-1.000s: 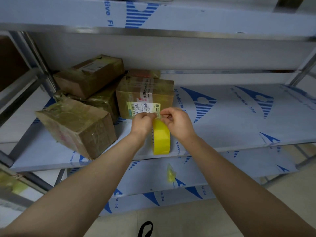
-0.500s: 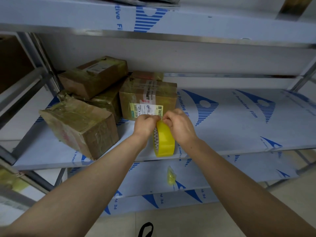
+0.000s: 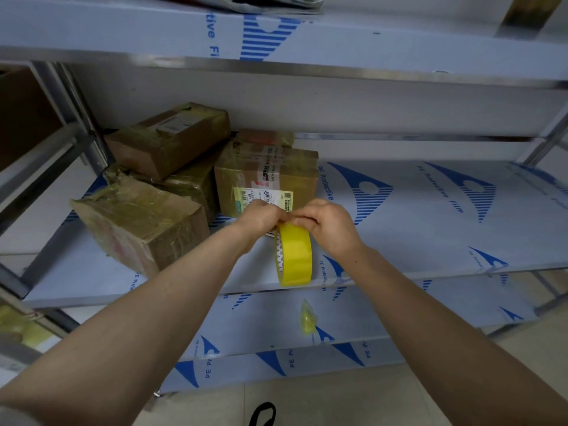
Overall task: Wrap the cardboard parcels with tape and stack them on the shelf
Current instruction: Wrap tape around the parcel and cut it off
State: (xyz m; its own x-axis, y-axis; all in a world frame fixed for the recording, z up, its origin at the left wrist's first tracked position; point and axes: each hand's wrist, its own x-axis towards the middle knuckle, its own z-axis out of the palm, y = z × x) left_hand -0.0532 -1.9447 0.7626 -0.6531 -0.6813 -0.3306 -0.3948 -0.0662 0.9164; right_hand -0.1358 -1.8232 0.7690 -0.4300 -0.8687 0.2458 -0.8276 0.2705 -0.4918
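Head view, from the left: four cardboard parcels wrapped in shiny tape crowd the left end of the middle shelf (image 3: 430, 229). The front parcel (image 3: 138, 222) lies skewed, its long axis running from back left to front right and one end face turned toward the shelf's front edge. Behind it a lower parcel (image 3: 196, 186) carries a top parcel (image 3: 172, 138), which sits tilted with its long axis rising toward the right. Just beside them stands the labelled parcel (image 3: 267, 176), its broad face and printed label toward the camera; a small parcel (image 3: 264, 137) shows behind it.

In front of that label, the left hand (image 3: 261, 215) and right hand (image 3: 329, 224) meet, fingers curled, both pinching the top of the yellow tape roll (image 3: 295, 256). The roll is upright on its edge near the shelf's front edge, its band facing the camera and its open core facing left. Whether its bottom touches the shelf I cannot tell.

A crumpled yellow tape scrap (image 3: 308, 318) lies on the lower shelf (image 3: 399, 309).
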